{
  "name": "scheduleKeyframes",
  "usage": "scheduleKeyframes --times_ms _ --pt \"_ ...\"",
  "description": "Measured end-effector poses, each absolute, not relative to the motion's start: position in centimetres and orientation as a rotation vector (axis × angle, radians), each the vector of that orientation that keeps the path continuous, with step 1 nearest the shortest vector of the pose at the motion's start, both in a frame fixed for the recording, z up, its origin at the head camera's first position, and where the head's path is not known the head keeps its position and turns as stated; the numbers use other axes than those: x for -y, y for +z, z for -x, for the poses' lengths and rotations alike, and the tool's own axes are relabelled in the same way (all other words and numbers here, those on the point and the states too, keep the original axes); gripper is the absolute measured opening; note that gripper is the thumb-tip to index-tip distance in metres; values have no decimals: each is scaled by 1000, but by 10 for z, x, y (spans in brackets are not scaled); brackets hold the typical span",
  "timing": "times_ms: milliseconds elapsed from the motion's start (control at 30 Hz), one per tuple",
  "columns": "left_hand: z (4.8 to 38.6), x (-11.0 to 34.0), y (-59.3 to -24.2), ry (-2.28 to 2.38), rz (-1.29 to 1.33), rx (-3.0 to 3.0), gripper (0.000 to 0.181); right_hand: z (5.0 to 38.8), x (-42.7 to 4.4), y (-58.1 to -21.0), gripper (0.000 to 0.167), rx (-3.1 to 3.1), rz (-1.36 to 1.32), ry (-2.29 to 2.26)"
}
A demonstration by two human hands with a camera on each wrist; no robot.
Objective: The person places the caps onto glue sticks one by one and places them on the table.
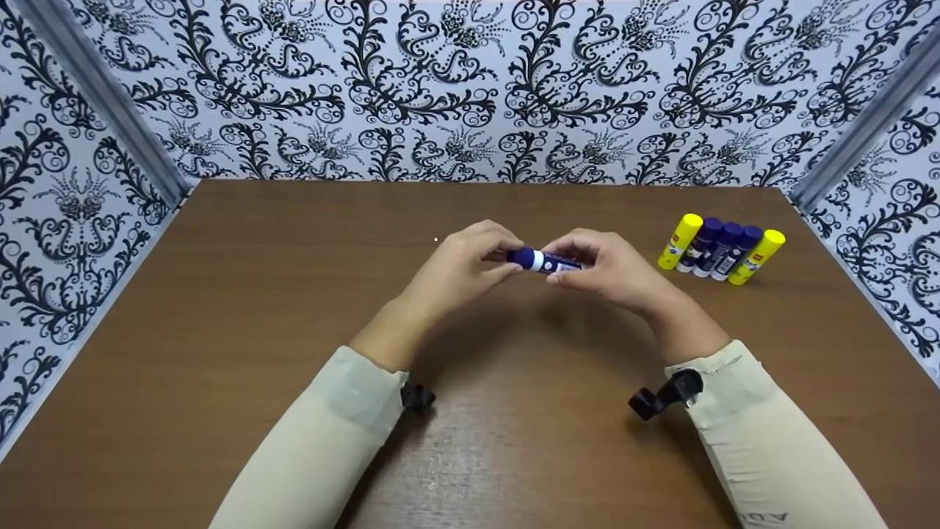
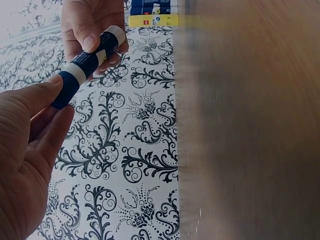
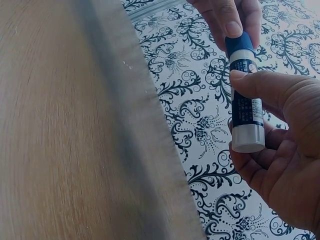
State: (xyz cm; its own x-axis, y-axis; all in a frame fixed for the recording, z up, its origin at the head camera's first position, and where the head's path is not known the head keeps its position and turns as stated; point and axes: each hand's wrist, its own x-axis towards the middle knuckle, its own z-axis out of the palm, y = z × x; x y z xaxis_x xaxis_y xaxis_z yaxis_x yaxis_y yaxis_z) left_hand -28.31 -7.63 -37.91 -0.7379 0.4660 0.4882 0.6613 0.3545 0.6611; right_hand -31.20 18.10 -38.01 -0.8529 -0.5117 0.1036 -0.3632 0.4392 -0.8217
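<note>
Between both hands, a dark blue glue stick (image 1: 558, 265) with a white band and white base is held above the table. My left hand (image 1: 470, 257) pinches its blue cap (image 2: 64, 89) between thumb and fingers. Around the labelled barrel (image 3: 245, 107) curl the thumb and fingers of my right hand (image 1: 613, 268). The cap sits against the white band; whether it is loose cannot be told. In the right wrist view, the white base (image 3: 248, 138) points toward the camera.
To the right on the brown table (image 1: 242, 294) stand several glue sticks in a row: a yellow one (image 1: 680, 241) at each end, dark blue ones (image 1: 723, 246) between. Patterned walls (image 1: 470, 88) enclose the back and sides.
</note>
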Motion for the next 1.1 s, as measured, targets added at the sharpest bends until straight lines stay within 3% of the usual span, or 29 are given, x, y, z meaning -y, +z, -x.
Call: scheduleKeyframes --times_ms 1100 --pt "284 75 -380 -1365 1050 2414 22 307 -177 -377 27 -2537 828 -1385"
